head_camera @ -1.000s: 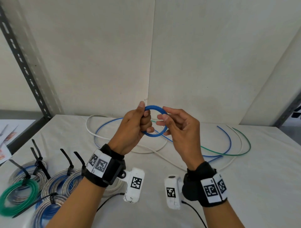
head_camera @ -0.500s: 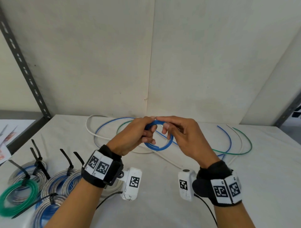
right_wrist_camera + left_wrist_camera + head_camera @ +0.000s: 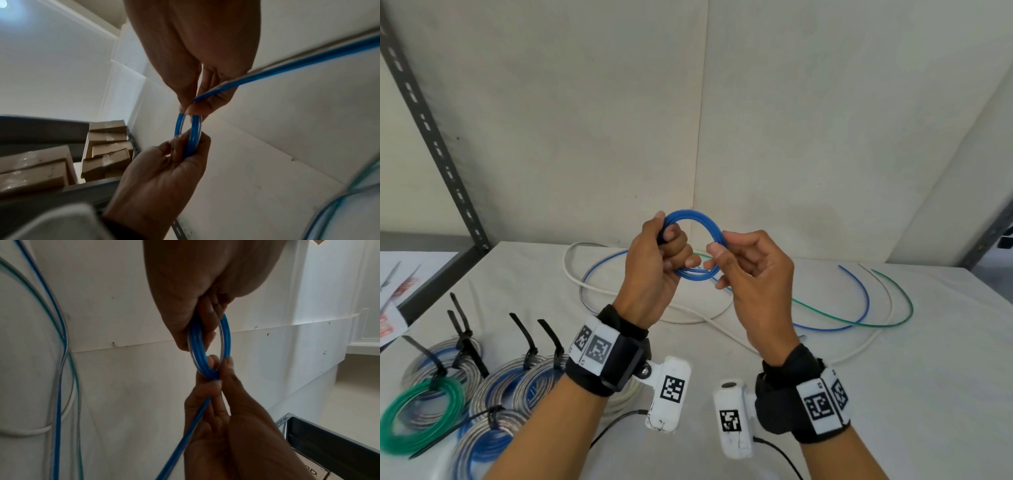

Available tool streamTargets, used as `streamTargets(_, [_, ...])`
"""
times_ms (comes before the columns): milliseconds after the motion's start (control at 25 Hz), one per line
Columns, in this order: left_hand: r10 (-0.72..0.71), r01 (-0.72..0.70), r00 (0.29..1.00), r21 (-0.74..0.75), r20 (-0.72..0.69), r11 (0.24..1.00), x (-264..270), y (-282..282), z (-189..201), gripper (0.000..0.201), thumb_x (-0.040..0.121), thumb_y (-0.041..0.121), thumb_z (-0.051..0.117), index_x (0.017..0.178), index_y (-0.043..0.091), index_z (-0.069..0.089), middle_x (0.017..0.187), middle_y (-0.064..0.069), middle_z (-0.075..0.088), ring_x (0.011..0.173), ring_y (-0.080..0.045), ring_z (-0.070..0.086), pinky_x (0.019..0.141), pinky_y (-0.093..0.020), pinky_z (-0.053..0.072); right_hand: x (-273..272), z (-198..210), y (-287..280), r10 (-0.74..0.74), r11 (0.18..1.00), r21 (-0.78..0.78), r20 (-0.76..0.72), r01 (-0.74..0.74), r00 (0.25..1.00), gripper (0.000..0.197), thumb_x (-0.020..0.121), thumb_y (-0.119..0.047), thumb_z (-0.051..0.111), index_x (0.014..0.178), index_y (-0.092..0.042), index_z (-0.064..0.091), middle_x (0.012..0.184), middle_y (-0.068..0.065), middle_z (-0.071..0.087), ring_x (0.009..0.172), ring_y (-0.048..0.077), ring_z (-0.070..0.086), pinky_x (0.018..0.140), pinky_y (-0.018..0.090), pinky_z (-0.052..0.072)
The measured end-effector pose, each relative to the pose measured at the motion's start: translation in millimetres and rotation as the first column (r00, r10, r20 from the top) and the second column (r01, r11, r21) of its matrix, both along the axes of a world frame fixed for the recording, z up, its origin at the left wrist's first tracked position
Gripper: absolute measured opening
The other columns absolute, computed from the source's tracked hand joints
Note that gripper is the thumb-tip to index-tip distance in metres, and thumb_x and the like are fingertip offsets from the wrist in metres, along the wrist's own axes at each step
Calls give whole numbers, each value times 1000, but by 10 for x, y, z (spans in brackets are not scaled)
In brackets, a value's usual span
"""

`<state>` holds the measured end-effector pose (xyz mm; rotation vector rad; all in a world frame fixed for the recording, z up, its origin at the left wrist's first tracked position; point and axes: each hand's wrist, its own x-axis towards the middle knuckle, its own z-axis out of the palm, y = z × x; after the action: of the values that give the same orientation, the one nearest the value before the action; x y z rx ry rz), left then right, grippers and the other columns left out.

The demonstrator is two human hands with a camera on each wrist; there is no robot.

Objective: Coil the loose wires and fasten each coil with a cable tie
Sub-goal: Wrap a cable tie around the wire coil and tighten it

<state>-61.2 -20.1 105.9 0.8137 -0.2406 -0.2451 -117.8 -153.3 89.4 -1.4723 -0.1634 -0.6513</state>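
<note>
Blue wire coil [image 3: 698,246], small multi-strand ring, left hand [image 3: 654,270] gripping, right hand [image 3: 753,274] pinching opposite side.

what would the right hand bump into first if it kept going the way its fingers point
Probably the left hand. The right hand pinches the blue coil, its fingers aimed across the loop at the left hand's knuckles, though the gap's depth is unclear.

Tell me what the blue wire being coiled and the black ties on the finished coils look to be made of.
Blue wire: apparently flexible plastic insulation, smooth and slightly glossy, with a clear edge strip in the left wrist view; it bends into tight loops. Black ties: likely stiff matte plastic, probably nylon; their free tails stand upright.
</note>
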Motion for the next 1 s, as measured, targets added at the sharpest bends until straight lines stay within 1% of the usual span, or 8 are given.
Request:
streamTargets(80, [-110, 110, 994, 69, -1, 992, 24, 59, -8, 40, 102, 24, 28, 65, 16, 41, 52, 4, 21, 43, -12, 24, 59, -29, 47, -5, 55, -133, -7, 998, -57, 7, 7, 1000, 10, 93, -8, 72, 102, -5, 69, 90, 11, 76, 72, 21, 72, 57, 25, 51])
streamTargets(200, [-239, 215, 971, 359, 25, 908, 7, 93, -13, 43, 102, 24, 29, 64, 13, 46, 54, 2, 22, 46, -15, 26, 69, -35, 54, -24, 122, -363, 52, 959, -277, -50, -64, 997, 8, 93, -9, 71, 100, -10, 73, 86, -1, 76, 68, 14, 68, 63, 21, 51])
streamTargets(280, [-268, 202, 962, 528, 50, 825, -40, 42, -40, 47, 107, 30, 34, 64, 14, 45, 55, 3, 21, 48, -15, 22, 64, -33, 51, -27, 120, -431, 81, 898, -426, -99, -116, 992, 9, 93, -11, 71, 101, -14, 76, 83, -9, 73, 70, 10, 67, 67, 20, 52])
streamTargets(360, [-256, 160, 962, 568, 93, 808, -64, -14, -67, 48, 108, 37, 37, 65, 17, 39, 58, 4, 20, 51, -15, 19, 58, -30, 42, -17, 105, -460, 59, 878, -468, -113, -105, 992, 12, 94, -14, 71, 103, -16, 77, 83, -13, 73, 74, 10, 69, 68, 18, 51])
streamTargets(440, [-190, 110, 974, 484, 120, 868, -45, -18, -65, 47, 107, 41, 38, 66, 19, 34, 58, 5, 18, 51, -13, 19, 54, -27, 36, -18, 104, -476, 15, 911, -410, -87, -50, 996, 14, 95, -17, 69, 108, -17, 77, 89, -9, 76, 80, 13, 73, 67, 20, 53])
streamTargets(560, [-14, -6, 996, 231, 86, 973, 11, 38, -5, 44, 107, 43, 35, 70, 20, 31, 60, 4, 14, 50, -11, 16, 51, -24, 33, -23, 107, -391, -4, 979, -202, -72, -11, 997, 15, 97, -16, 66, 109, -10, 73, 92, 2, 78, 79, 19, 76, 61, 25, 56])
streamTargets(680, [113, -120, 991, 92, 73, 989, 25, 47, 32, 46, 108, 43, 33, 69, 19, 30, 60, 3, 12, 49, -11, 15, 50, -24, 31, -25, 58, -174, -2, 998, -61, -46, 0, 999, 14, 99, -13, 63, 108, -5, 71, 93, 6, 78, 83, 21, 77, 59, 28, 60])
streamTargets(1000, [57, -56, 997, -30, 42, 998, -10, -59, -29, 48, 110, 40, 30, 68, 18, 36, 54, 5, 16, 45, -10, 20, 54, -25, 38, 14, -41, 13, -96, 995, 41, 50, 94, 994, 12, 91, -9, 73, 103, -11, 74, 93, 5, 78, 87, 22, 76, 61, 27, 59])
